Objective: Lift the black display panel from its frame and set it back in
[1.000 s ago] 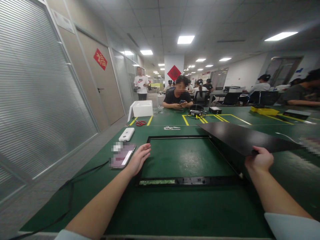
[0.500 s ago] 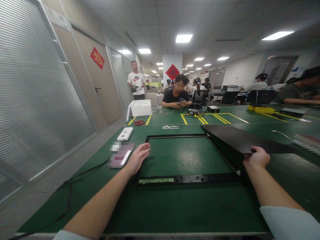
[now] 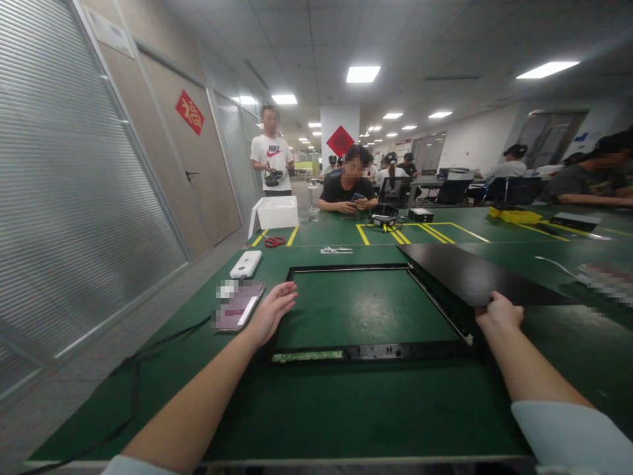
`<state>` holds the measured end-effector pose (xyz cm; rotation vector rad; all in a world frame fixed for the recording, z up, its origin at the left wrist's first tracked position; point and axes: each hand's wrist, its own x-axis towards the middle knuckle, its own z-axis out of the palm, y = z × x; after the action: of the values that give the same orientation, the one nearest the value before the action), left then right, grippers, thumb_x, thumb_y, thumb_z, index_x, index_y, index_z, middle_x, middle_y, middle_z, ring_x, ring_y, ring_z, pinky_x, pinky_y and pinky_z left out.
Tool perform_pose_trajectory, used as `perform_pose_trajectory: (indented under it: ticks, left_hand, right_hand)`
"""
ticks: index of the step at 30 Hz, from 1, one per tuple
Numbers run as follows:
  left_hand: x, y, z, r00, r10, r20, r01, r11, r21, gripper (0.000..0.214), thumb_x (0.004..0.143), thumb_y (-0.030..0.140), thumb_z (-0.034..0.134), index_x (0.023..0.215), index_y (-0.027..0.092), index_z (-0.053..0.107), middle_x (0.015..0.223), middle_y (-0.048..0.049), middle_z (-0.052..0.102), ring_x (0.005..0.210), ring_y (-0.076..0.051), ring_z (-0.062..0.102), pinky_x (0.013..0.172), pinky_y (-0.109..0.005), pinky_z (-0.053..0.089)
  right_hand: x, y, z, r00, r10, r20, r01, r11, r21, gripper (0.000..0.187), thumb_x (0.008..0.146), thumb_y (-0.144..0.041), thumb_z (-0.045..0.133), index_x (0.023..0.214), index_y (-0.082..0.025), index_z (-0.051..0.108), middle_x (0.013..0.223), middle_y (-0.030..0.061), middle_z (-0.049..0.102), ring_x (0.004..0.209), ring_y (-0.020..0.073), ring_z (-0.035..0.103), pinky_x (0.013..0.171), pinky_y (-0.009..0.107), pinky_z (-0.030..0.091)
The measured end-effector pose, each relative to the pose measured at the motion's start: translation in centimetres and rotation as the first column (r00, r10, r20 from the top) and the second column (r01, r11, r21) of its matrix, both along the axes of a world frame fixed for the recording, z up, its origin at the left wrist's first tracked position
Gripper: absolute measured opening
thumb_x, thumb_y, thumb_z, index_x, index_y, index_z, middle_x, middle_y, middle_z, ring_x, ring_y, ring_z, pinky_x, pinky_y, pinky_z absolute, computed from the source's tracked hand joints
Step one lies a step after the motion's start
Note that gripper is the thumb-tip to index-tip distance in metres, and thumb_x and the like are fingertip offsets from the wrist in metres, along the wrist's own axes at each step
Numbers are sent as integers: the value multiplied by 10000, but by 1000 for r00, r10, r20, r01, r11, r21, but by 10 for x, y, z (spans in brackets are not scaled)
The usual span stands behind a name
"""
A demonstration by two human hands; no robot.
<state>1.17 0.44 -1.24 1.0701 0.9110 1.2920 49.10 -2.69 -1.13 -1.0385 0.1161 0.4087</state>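
A thin black rectangular frame (image 3: 346, 268) lies flat on the green table (image 3: 356, 409); a strip of circuit board shows in its near edge. My left hand (image 3: 271, 311) rests on the frame's left edge with fingers stretched out. My right hand (image 3: 498, 313) grips the near edge of a flat black panel (image 3: 469, 274) that lies low over the frame's right side, tilted slightly.
A phone (image 3: 238, 306) and a white power bank (image 3: 246, 264) lie left of the frame, with a black cable (image 3: 148, 349) running off the table. Red scissors (image 3: 273, 241), a white box (image 3: 277, 212) and headphones (image 3: 383, 215) sit farther back. People sit and stand beyond.
My right hand has lowered the black panel toward the table. My left hand has stayed on the frame's left edge. The person in the white shirt has walked closer.
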Motion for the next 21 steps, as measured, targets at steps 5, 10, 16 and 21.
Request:
perform_pose_trajectory:
  ticks: [5,10,16,21]
  left_hand:
    - [0,1,-1,1000,-9,-4,9,1000,6,400,650,283,788,1033,213,697,1232,-108,628,1214,-291,548,1047,-448,385]
    - [0,1,-2,1000,-11,-6,11,1000,12,396,654,288,788,1032,216,698,1228,-107,635,1217,-293,549,1051,-455,383]
    - [-1,1,-2,1000,-13,-11,13,1000,15,392,659,289,785,1036,221,700,1231,-107,639,1207,-290,560,1048,-455,393]
    - [-1,1,-2,1000,-15,-17,15,1000,13,382,673,280,770,1042,218,692,1235,-108,640,1215,-293,558,1045,-456,400]
  right_hand:
    - [3,1,-3,1000,16,-25,-17,999,-33,328,692,10,590,823,-224,401,945,-51,573,759,91,615,664,280,570]
    - [0,0,1,999,30,-15,-31,999,-27,349,685,22,592,854,-226,415,969,-59,582,794,97,625,698,308,578]
    - [-5,-2,9,998,66,21,-66,998,11,310,754,0,568,896,-239,431,919,-74,582,739,79,625,648,264,583]
    - [-7,-2,15,991,115,73,-119,991,59,279,756,-17,552,889,-241,451,832,-86,584,677,71,611,627,221,569]
